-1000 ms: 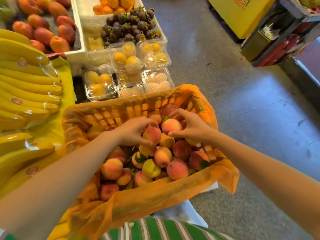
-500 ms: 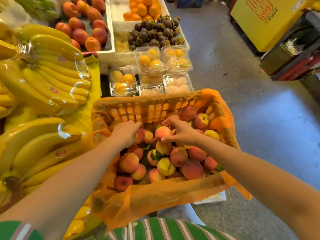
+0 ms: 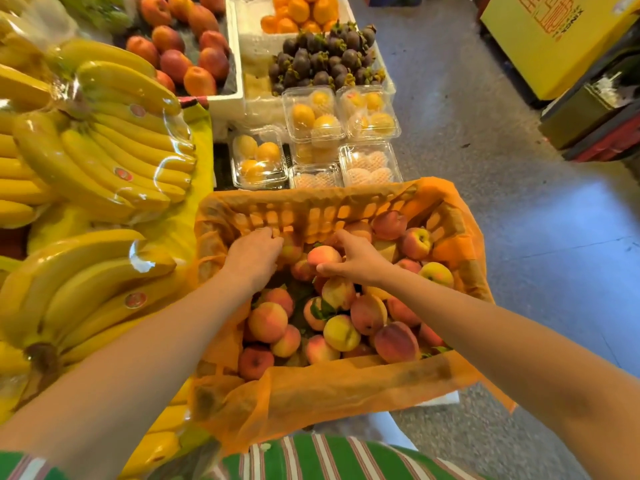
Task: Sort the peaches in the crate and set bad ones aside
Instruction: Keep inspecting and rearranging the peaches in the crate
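In crate (image 3: 311, 216): both hands reached farther back.

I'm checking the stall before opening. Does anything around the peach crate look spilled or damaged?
Nothing stands out. The peaches all sit inside the lined crate, none spilled, and both hands, left and right, are among them.

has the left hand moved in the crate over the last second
Yes. The left hand has gone from the peaches mid-crate toward the far wall of the crate, its fingers now almost at that wall.
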`<state>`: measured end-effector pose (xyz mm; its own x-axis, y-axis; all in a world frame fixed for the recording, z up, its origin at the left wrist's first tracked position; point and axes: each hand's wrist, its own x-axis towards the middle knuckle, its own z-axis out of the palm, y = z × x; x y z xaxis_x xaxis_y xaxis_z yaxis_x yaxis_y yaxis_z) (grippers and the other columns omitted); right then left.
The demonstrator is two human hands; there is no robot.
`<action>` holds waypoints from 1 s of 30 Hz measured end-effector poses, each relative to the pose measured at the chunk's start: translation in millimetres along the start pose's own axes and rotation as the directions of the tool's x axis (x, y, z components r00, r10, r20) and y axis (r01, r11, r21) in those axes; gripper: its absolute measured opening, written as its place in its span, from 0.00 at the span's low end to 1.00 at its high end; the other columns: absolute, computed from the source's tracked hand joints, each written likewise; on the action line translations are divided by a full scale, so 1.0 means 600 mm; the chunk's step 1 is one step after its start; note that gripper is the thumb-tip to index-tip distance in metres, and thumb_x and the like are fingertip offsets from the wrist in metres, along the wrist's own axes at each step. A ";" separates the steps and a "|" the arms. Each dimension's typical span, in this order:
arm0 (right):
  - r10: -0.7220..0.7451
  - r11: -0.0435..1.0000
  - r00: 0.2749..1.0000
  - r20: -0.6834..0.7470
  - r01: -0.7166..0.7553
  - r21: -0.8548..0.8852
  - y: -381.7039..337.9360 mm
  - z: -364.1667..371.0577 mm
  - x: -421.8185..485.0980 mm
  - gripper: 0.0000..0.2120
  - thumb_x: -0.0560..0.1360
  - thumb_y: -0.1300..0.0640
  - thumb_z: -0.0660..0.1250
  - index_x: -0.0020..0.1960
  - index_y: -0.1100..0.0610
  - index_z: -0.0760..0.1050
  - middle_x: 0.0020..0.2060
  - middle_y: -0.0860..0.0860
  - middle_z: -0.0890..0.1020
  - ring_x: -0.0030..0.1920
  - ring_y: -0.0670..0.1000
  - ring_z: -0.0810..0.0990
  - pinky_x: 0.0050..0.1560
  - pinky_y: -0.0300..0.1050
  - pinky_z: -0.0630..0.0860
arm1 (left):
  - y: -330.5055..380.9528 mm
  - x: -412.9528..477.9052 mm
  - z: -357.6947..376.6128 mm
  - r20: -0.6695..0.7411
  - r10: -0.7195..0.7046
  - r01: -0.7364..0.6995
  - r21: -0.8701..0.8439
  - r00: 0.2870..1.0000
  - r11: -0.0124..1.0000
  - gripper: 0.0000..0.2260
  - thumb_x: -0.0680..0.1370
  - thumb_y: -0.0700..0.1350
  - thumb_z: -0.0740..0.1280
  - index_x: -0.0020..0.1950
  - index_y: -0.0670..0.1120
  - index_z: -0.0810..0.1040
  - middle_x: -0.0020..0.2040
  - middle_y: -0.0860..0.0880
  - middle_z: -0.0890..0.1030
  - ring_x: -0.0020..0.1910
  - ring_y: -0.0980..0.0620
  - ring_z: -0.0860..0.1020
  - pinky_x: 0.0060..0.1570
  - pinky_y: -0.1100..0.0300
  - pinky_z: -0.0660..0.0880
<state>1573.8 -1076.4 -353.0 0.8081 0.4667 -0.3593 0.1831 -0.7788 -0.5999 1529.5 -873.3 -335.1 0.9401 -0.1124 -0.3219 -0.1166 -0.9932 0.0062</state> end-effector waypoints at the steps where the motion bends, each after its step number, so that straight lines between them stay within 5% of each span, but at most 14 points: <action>1: -0.019 0.999 0.998 0.063 0.021 -0.024 -0.007 0.003 0.006 0.27 0.70 0.46 0.74 0.61 0.60 0.70 0.55 0.56 0.79 0.55 0.56 0.78 0.49 0.50 0.75 | -0.008 -0.005 -0.002 0.030 0.009 -0.010 0.012 1.000 1.000 0.16 0.78 0.45 0.65 0.65 0.46 0.71 0.61 0.44 0.73 0.60 0.44 0.74 0.50 0.53 0.74; 7: -0.059 0.957 0.941 0.335 0.149 -0.249 -0.045 0.044 0.033 0.27 0.72 0.46 0.73 0.64 0.58 0.70 0.59 0.54 0.77 0.59 0.55 0.76 0.50 0.46 0.72 | -0.031 -0.019 0.003 0.144 0.107 -0.116 0.058 0.984 0.992 0.18 0.78 0.48 0.63 0.68 0.50 0.71 0.62 0.46 0.75 0.62 0.44 0.73 0.55 0.51 0.72; 11: -0.079 0.946 0.961 0.263 0.155 -0.284 -0.033 0.074 0.032 0.30 0.67 0.46 0.76 0.64 0.55 0.73 0.58 0.56 0.75 0.58 0.56 0.75 0.55 0.50 0.74 | -0.032 -0.017 0.005 0.179 0.120 -0.116 -0.032 0.977 0.993 0.19 0.78 0.47 0.63 0.69 0.51 0.70 0.62 0.46 0.75 0.61 0.44 0.74 0.54 0.50 0.74; 15: -0.134 0.952 0.964 0.228 0.189 -0.241 -0.017 0.059 0.019 0.23 0.70 0.50 0.74 0.62 0.56 0.73 0.56 0.55 0.77 0.55 0.54 0.76 0.49 0.45 0.72 | -0.024 -0.009 0.005 0.207 0.172 -0.156 -0.093 0.963 0.983 0.19 0.78 0.48 0.64 0.68 0.50 0.71 0.61 0.46 0.75 0.60 0.45 0.75 0.54 0.51 0.76; 21: -0.167 0.982 0.986 -0.025 0.164 -0.092 0.024 -0.038 -0.032 0.13 0.71 0.55 0.73 0.54 0.57 0.78 0.47 0.53 0.82 0.47 0.52 0.81 0.47 0.53 0.79 | 0.016 0.012 0.001 0.078 0.278 -0.246 -0.283 0.957 0.927 0.14 0.76 0.52 0.67 0.60 0.49 0.76 0.54 0.49 0.80 0.53 0.48 0.78 0.47 0.54 0.75; 25: -0.060 0.987 0.982 0.178 0.086 -0.138 0.051 -0.090 -0.093 0.14 0.72 0.52 0.73 0.55 0.58 0.78 0.45 0.51 0.83 0.45 0.50 0.81 0.47 0.49 0.78 | 0.062 0.034 -0.003 0.110 0.428 -0.361 -0.377 0.897 0.853 0.15 0.74 0.54 0.69 0.59 0.50 0.77 0.53 0.51 0.80 0.51 0.51 0.78 0.49 0.51 0.77; 30: -0.050 0.958 0.948 0.315 0.135 -0.254 0.041 -0.079 -0.147 0.23 0.68 0.44 0.75 0.57 0.52 0.73 0.45 0.47 0.76 0.46 0.50 0.75 0.43 0.48 0.72 | 0.106 0.060 0.014 0.192 0.489 -0.451 -0.210 0.851 0.867 0.24 0.72 0.58 0.70 0.64 0.49 0.72 0.54 0.47 0.75 0.54 0.46 0.75 0.48 0.51 0.74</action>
<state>1533.6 -1156.6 -302.4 0.5803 0.6133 -0.5358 0.4265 -0.7893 -0.4416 1553.0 -940.4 -354.2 0.6815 -0.5750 -0.4527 -0.4574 -0.8176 0.3497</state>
